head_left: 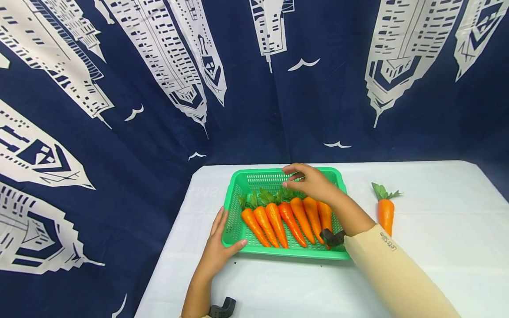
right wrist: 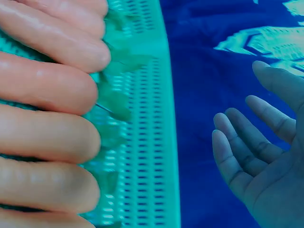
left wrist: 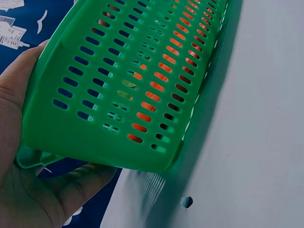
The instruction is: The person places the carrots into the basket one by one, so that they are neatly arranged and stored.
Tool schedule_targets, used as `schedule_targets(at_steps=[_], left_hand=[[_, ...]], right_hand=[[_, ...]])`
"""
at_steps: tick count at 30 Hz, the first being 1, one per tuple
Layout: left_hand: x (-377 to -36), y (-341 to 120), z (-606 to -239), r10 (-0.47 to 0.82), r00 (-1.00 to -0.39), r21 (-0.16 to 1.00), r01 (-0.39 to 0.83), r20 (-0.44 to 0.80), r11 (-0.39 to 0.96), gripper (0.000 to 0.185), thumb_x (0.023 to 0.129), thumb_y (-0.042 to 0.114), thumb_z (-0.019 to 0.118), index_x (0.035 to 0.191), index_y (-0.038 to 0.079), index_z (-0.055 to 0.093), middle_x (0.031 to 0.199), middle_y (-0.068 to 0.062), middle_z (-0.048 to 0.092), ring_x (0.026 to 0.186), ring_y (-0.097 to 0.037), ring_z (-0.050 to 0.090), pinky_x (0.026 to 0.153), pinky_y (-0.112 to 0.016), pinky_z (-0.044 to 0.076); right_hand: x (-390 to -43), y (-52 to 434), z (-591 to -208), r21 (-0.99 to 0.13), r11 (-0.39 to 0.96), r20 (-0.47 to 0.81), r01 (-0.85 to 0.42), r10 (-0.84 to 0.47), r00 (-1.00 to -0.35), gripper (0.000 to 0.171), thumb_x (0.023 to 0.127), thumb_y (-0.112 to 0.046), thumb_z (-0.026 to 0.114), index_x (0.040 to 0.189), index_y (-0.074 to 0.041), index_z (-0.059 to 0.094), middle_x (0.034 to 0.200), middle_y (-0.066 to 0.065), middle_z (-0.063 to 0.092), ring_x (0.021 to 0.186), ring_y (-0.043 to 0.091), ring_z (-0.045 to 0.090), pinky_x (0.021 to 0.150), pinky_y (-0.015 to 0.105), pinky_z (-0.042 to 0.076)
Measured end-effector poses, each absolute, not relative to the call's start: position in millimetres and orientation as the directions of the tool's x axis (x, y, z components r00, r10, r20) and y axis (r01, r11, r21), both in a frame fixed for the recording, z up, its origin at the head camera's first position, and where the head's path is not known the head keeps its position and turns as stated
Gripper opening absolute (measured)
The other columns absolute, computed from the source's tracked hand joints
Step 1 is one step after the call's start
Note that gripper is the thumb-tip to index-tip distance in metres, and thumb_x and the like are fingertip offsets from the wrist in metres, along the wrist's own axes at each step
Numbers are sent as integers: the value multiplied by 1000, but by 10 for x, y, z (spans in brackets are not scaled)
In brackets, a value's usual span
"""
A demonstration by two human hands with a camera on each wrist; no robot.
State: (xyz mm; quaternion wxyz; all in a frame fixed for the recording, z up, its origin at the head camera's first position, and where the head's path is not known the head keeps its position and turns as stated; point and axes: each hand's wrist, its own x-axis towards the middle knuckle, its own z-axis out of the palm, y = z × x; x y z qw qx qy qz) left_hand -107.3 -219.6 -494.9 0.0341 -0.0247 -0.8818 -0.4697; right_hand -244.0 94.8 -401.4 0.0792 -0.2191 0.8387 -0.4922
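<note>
Head view is showing, nearest of all, the left hand (head_left: 218, 247) resting against the near left corner of a green basket (head_left: 238, 229), its fingers lying straight along the slotted side wall and its thumb lying along the front rim; nothing is curled shut, so this grip is loose and flat, pressing rather than clasping. The left wrist view is confirming the palm (left wrist: 19, 142) lying against the perforated green wall (left wrist: 95, 95), with orange showing through the slots. A pale sleeve (head_left: 391, 274) is crossing the near right part of the white table (head_left: 437, 265), covering the right forearm.

The basket is sitting on the table toward its left and far side, and seven carrots (head_left: 292, 223) are lying in it side by side, tips toward the person and green leaves toward the far wall.

Further back, the right hand (head_left: 312, 181) is hovering over the leafy ends near the basket's far rim, fingers spread and relaxed, holding nothing; the right wrist view is showing its open fingers (right wrist: 247, 147) well clear of the carrots.

One more carrot (head_left: 385, 212) is lying alone on the table, well apart to the right of the basket. A dark blue curtain (head_left: 254, 110) printed with white buildings is hanging behind the table.
</note>
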Motion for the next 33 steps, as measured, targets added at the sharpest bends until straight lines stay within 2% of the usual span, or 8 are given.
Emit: schedule_targets(at_steps=[4,11,15,19,22,26,29,33], left_hand=[[-1072,-2193,-4956,12,-996,827,76,84,556,104,81,40,85,162,22,23,171,12,8,157,-35,16,118,-70,23],[-1078,-2187,-4957,12,-996,825,76,83,559,104,81,41,85,162,22,23,171,11,8,157,-34,16,119,-69,23],[-1071,-2181,-4954,10,-997,826,67,74,560,104,81,41,85,163,24,23,170,16,7,157,-33,16,119,-68,22],[-1062,-2185,-4952,6,-997,824,65,75,563,105,81,41,85,163,25,22,170,16,7,157,-34,16,119,-69,22],[-1057,-2185,-4947,2,-997,825,62,74,562,104,81,41,85,163,25,22,170,15,7,157,-34,16,118,-70,22],[-1058,-2178,-4941,6,-997,822,64,74,565,104,81,42,84,163,24,22,170,15,7,157,-34,16,118,-70,22],[-1060,-2179,-4945,9,-997,816,68,77,574,103,82,39,84,163,23,22,171,11,7,157,-36,16,117,-70,23],[-1060,-2186,-4948,6,-997,815,68,79,575,103,82,37,84,163,23,22,171,8,8,157,-36,16,117,-71,23]], right_hand=[[-2365,1111,-3920,-876,386,115,-288,-414,-903,47,96,-28,71,139,-12,59,140,14,59,121,32,63,95,46,56],[-2250,1463,-3876,-883,400,106,-246,-341,-934,52,96,-37,70,142,-18,54,146,6,56,127,30,59,100,49,53],[-2153,1707,-3892,-879,411,122,-240,-291,-949,54,98,-39,67,146,-19,52,146,7,55,126,27,60,96,31,54],[-2071,1934,-3920,-861,460,134,-216,-205,-970,55,98,-42,65,147,-21,51,146,7,56,115,7,63,88,16,51],[-2023,2083,-3955,-858,485,119,-171,-137,-983,57,98,-46,64,148,-22,50,146,8,55,110,-2,60,96,32,54],[-1969,2253,-4049,-864,495,72,-88,-52,-996,61,98,-50,61,150,-20,48,147,13,54,119,20,63,103,59,48],[-1939,2365,-4158,-869,495,17,-12,6,-1000,66,98,-54,59,153,-19,44,147,17,54,131,40,55,105,66,43],[-1932,2489,-4326,-876,475,-57,85,72,-996,72,97,-57,58,155,-17,41,148,22,52,136,47,47,106,69,40]])
